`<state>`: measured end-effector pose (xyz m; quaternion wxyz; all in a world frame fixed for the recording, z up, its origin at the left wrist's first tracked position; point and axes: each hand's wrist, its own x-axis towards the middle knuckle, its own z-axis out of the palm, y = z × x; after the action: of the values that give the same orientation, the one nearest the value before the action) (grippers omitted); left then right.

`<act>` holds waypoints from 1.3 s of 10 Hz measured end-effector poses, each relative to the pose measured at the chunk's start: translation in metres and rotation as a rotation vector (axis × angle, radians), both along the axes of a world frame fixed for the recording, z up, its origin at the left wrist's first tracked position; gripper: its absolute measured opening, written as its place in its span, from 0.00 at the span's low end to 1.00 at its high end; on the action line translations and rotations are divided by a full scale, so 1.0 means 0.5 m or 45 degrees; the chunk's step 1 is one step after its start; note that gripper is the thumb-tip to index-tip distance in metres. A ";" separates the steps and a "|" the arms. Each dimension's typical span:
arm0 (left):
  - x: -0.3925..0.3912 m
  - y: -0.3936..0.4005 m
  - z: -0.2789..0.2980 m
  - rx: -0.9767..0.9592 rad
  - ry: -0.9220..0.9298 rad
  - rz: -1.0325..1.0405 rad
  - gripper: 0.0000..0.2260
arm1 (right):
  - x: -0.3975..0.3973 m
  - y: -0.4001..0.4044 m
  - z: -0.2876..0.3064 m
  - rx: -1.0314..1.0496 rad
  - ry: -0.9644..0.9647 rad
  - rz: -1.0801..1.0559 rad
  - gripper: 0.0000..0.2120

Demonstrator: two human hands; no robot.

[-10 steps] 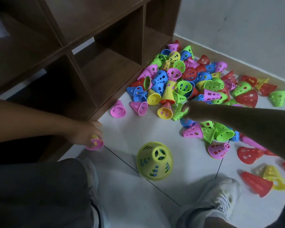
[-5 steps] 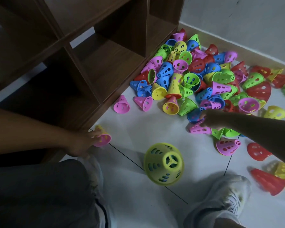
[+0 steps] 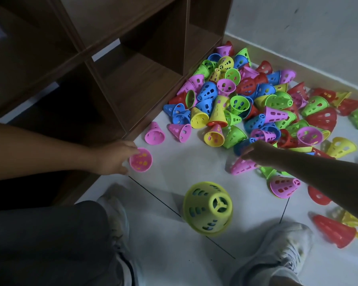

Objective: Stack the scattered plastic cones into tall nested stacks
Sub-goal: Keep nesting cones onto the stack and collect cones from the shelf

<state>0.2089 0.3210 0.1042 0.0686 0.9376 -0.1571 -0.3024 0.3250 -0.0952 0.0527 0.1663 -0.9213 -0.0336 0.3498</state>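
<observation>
The left hand (image 3: 112,157) grips a short nested stack of pink perforated plastic cones (image 3: 140,159), yellow showing through its holes, at the near left by the dark wooden shelf unit (image 3: 132,83). The right hand (image 3: 256,150) reaches to the heap's near edge with fingers curled down at a pink perforated cone lying on its side (image 3: 241,167); whether they have closed on it I cannot tell. Little looks done: the big pile of coloured perforated plastic cones (image 3: 256,100) lies loose far right, and a yellow-green stack (image 3: 208,208) stands near centre. Bare white tile floor (image 3: 184,162) between the hands gives room; the shelf edge hems the left.
</observation>
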 end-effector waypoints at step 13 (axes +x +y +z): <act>-0.107 -0.114 0.521 -0.534 -0.367 0.308 0.09 | -0.381 0.135 0.521 1.127 0.000 -0.377 0.07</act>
<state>0.1556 0.2641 0.3650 0.2735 0.9483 -0.1115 -0.1163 0.1344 -0.0278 0.3134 0.5916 -0.7567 -0.0476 0.2743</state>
